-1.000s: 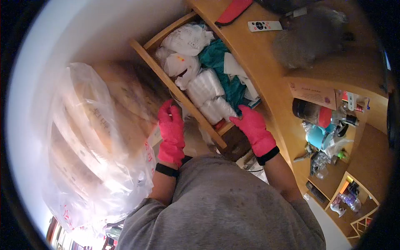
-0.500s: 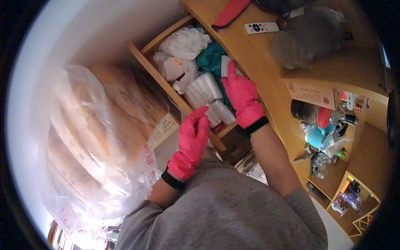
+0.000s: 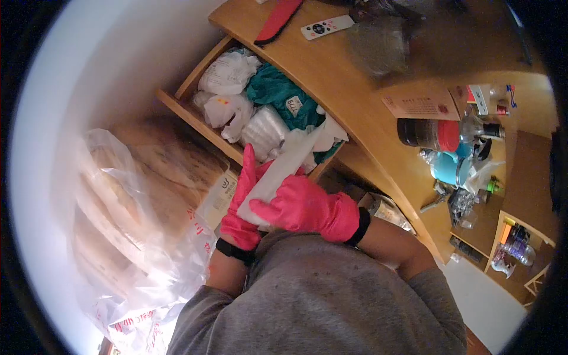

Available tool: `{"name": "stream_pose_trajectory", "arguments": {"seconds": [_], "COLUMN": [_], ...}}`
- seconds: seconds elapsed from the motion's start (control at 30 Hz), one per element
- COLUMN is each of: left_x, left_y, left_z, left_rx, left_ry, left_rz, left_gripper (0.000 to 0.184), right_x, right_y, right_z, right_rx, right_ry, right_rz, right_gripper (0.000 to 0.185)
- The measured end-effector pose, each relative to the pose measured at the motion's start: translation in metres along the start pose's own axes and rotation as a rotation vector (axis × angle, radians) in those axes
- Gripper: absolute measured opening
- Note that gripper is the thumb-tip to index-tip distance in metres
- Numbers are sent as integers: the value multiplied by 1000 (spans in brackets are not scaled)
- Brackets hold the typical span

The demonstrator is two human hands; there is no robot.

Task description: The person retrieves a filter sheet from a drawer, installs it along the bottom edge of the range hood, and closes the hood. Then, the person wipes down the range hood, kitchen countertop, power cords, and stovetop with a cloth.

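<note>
My right hand (image 3: 302, 206), in a pink glove, is closed on a long white strip of thin sheet material (image 3: 284, 163). The strip slants from my hands up to the drawer's right side, where its crumpled far end hangs over the contents. My left hand (image 3: 241, 204), also gloved in pink, holds the strip from the left; one finger points up and the others are partly hidden behind the strip. Beneath lies the open wooden drawer (image 3: 192, 121) with white plastic bags (image 3: 228, 74), a teal bag (image 3: 278, 89) and clear plastic rolls (image 3: 263, 130).
A large clear plastic bag (image 3: 136, 236) with brown contents stands at left. On the wooden desk (image 3: 331, 100) lie a white remote (image 3: 326, 27) and a red sheath-like object (image 3: 281, 21). A red-lidded jar (image 3: 423, 135), a carton (image 3: 420, 105) and a blue cup (image 3: 447, 168) are at right.
My right hand has come down and left out of the drawer, drawing out the white strip. My left hand has shifted left and taken hold of it too. The view has shifted.
</note>
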State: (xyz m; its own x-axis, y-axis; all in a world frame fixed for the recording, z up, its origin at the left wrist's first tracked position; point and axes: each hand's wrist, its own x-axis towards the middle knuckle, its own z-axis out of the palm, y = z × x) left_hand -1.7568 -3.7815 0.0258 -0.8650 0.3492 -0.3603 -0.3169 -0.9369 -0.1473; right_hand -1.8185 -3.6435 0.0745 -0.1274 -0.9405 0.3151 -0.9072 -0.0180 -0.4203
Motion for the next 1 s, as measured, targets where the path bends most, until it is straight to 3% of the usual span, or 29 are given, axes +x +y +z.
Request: {"name": "stream_pose_trajectory", "arguments": {"seconds": [0.1, 0.17, 0.23, 0.27, 0.3, 0.33, 0.4, 0.43, 0.47, 0.5, 0.53, 0.6, 0.67, 0.7, 0.77, 0.83, 0.9, 0.93, 0.97, 1.0], "left_x": [-19, -31, -22, -16, -11, 1, 14, 25, 40, 52, 64, 101, 169, 166, 157, 149, 159, 161, 163, 162], "left_y": [-11, -19, -2, 4, -5, 0, -11, -21, -35, -50, -68, -91, -90, -89, -75, -58, -44, -37, -27, -20], "left_z": [23, 33, 17, 13, 20, 15, 40, 45, 47, 53, 66, 62, 5, 7, 9, 14, -8, -20, -25, -29], "left_rx": [-172, 713, 631, 538, 869, 523, 856, 856, 903, 949, 887, 816, 1008, 1001, 1226, 1351, 1571, 1573, 1725, 1872], "left_ry": [-95, 347, 299, 256, 384, 240, 537, 524, 530, 536, 520, 498, 339, 328, 418, 434, 449, 448, 597, 751], "left_rz": [-9, 351, 312, 273, 624, 561, 725, 734, 790, 849, 789, 748, 1202, 1208, 856, 880, 1014, 1014, 999, 970], "left_gripper": [55, 57, 50, 44, 54, 49, 44, 44, 54, 68, 68, 69, 61, 61, 50, 45, 34, 34, 33, 31], "right_x": [3, -1, 2, 13, 24, 33, 45, 48, 51, 55, 59, 64, 67, 66, 65, 64, 52, 47, 42, 32], "right_y": [-8, -12, -11, -6, -1, 7, 34, 46, 49, 49, 47, 31, 22, 19, 7, -19, -20, -30, -45, -60], "right_z": [-3, -3, -14, -35, -57, -81, -119, -134, -148, -160, -168, -174, -182, -187, -202, -224, -238, -250, -266, -281], "right_rx": [63, 68, 65, 62, 62, 49, -9, -54, -65, 86, 239, 348, 446, 383, 303, 387, 505, 293, 80, -329], "right_ry": [16, -7, -32, 104, 237, 231, 341, 454, 455, 459, 459, 427, 398, 442, 485, 692, 828, 858, 883, 960], "right_rz": [-58, -33, -12, 46, 103, 144, 246, 302, 291, 434, 572, 609, 647, 589, 518, 611, 423, 413, 395, 376], "right_gripper": [37, 37, 37, 28, 19, 19, 18, 18, 18, 19, 20, 20, 21, 19, 17, 15, 19, 21, 23, 25]}}
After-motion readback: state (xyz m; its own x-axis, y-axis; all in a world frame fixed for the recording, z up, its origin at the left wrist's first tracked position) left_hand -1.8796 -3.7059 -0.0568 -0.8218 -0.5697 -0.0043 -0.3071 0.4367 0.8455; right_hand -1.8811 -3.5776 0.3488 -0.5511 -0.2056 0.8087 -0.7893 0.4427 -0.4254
